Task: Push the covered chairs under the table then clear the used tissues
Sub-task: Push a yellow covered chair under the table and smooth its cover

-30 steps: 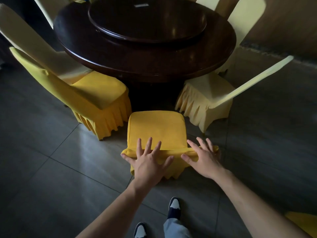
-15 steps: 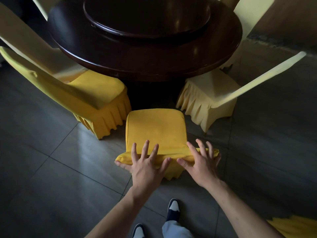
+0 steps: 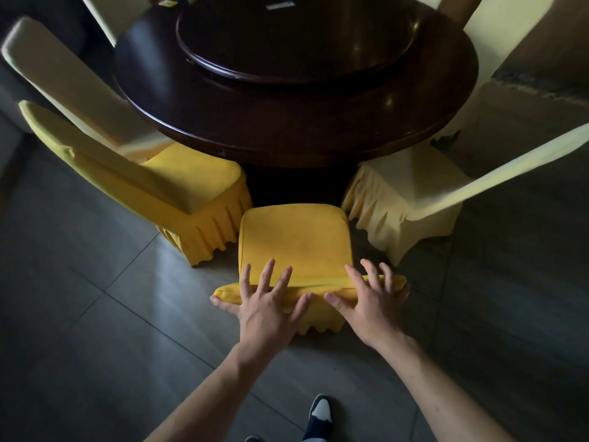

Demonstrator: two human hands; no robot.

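Note:
The yellow covered chair (image 3: 294, 247) stands in front of me, seen from above, its seat pointing at the dark round table (image 3: 318, 135). Its front edge sits just short of the table's rim. My left hand (image 3: 267, 301) lies over the left half of the chair's top rail with the fingers spread over the front. My right hand (image 3: 369, 298) holds the right half the same way. No tissues can be made out on the table.
Another yellow covered chair (image 3: 178, 189) stands at the left, with a pale one (image 3: 63, 78) behind it. A pale covered chair (image 3: 411, 193) stands at the right, its seat partly under the table. A lazy Susan (image 3: 296, 46) tops the table. My shoe (image 3: 320, 413) is on the grey tile floor.
Both hands have stayed on the top rail while the chair slid forward, so the gap between its seat and the table's rim has narrowed.

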